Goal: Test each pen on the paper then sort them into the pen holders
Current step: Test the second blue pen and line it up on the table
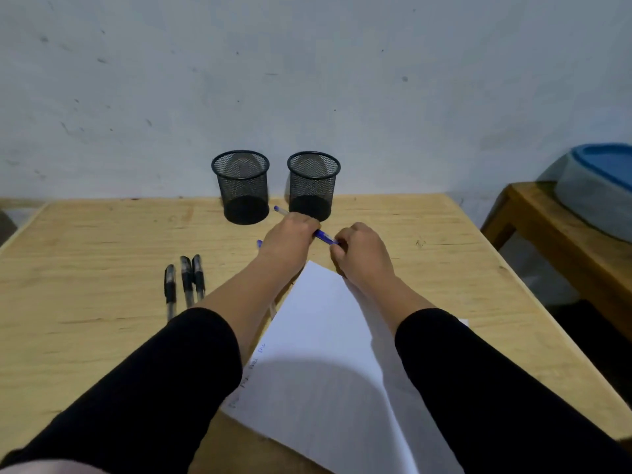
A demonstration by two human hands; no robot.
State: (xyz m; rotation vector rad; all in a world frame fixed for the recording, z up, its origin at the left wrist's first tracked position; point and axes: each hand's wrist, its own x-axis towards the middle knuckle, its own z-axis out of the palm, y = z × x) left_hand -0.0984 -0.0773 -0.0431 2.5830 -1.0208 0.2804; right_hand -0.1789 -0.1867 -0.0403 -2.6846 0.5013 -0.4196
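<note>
My left hand [287, 239] grips the barrel of a blue pen [323, 235], whose far end pokes out toward the holders. My right hand [362, 251] pinches the pen's near end, where the cap sits. Both hands hover just beyond the top corner of the white paper [318, 336], which carries a few small scribbles along its left edge. Two black mesh pen holders, left [241, 186] and right [313, 184], stand at the table's back; both look empty. Three black pens [186, 282] lie side by side left of my left forearm. Another blue pen tip [259, 243] peeks out behind my left wrist.
The wooden table [102, 241] ends at a grey wall behind the holders. To the right, across a gap, stands a lower wooden bench [554, 234] with a grey tub with a blue lid [595, 196] on it.
</note>
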